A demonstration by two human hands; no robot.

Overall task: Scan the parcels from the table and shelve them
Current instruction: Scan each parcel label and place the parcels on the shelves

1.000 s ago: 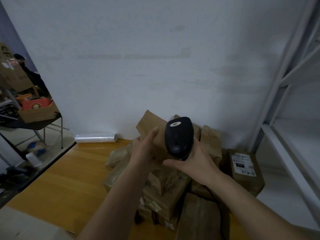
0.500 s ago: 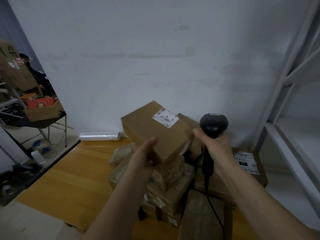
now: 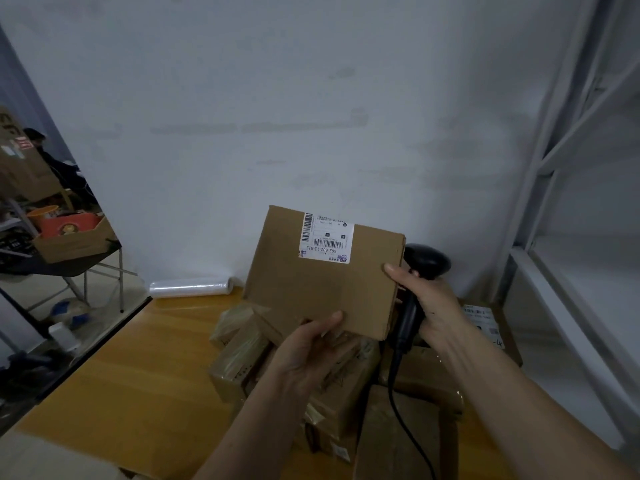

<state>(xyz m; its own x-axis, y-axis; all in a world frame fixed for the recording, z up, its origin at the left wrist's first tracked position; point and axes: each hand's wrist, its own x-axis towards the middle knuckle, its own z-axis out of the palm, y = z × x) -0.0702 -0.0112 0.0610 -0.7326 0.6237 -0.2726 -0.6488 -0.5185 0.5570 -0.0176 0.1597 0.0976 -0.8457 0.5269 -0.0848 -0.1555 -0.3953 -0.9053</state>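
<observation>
Here, both hands hold up a labelled box at the frame's centre.
The left hand [image 3: 304, 355] grips the box [image 3: 322, 289] from below; the right hand [image 3: 427, 303] curls round a scanner [image 3: 420, 271], thumb on the box's right edge, above parcels [image 3: 346, 393] on the table [image 3: 138, 375].

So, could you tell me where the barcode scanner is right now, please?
In the head view, the barcode scanner is right of centre, gripped by the right hand, just behind the held parcel's right edge.
</observation>
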